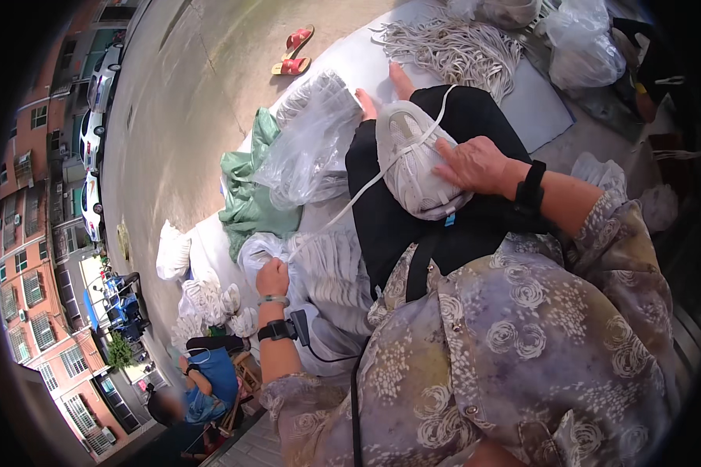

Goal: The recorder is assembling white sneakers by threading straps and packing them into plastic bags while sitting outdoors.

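Note:
Across my lap lies a white shoe (417, 175), with a flat white lace (343, 210) threaded through its top. My right hand (475, 165) presses on its side, the thumb and fingers gripping the upper. Off to the left, my left hand (273, 276) is closed in a fist round one end of the lace. From the shoe to that fist the lace runs in a long, nearly straight line. The other lace end rises loose past my knee. A small blue tab (449, 220) shows at the edge of the shoe nearest me.
Stacked white shoes (331, 261) lie beside my left thigh, near a clear plastic bag (308, 148) and a green sack (249, 179). A heap of white laces (459, 50) lies past my feet. Red sandals (292, 62) stand beyond. Another person (210, 385) sits at lower left.

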{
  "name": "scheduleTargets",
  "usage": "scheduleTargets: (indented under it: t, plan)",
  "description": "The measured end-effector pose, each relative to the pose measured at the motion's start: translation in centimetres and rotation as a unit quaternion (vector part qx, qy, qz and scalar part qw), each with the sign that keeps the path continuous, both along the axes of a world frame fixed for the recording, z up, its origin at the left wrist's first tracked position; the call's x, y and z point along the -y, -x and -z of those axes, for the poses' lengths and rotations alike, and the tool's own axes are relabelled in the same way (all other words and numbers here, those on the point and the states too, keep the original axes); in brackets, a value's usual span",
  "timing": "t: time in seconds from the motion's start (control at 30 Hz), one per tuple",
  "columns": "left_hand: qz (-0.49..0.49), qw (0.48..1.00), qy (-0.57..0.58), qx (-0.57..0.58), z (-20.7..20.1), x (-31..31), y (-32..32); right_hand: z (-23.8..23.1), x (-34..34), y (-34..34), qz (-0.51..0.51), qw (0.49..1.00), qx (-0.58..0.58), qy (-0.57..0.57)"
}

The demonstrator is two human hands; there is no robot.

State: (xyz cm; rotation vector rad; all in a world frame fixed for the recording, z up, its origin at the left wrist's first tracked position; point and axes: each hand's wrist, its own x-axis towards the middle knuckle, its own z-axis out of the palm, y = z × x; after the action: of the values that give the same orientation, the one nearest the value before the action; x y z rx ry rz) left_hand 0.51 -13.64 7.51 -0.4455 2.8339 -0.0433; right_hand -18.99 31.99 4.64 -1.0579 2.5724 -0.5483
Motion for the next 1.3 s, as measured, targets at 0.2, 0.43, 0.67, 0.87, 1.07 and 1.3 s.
scheduleTargets:
  t: [0.2, 0.43, 0.67, 0.87, 1.07, 1.3]
  plan:
    - [0.203, 0.924, -0.224, -0.232, 0.8, -15.0, 10.7, -0.2, 0.3, -0.3, 0.013, 1.0, 0.019, 0.015]
    - [0.396, 0.893, -0.097, -0.19, 0.7, -22.9, 16.1, 0.1, -0.1, -0.3, 0.029, 0.998, 0.03, 0.053]
    - [0.347, 0.906, -0.123, -0.21, 2.1, -23.0, 17.2, 0.4, 0.0, 0.0, 0.024, 0.998, 0.021, 0.063]
    - [0.141, 0.916, -0.335, -0.171, 1.8, -23.0, 17.9, 0.3, 0.0, 0.1, 0.022, 0.999, 0.02, 0.038]
    - [0.293, 0.945, -0.078, -0.124, 1.0, -19.5, 16.5, 0.1, 0.1, 0.1, 0.019, 0.999, 0.026, 0.031]
    - [0.175, 0.968, -0.108, -0.142, 0.0, -10.6, 11.8, -0.4, -0.4, 0.5, 0.013, 0.998, 0.053, 0.036]
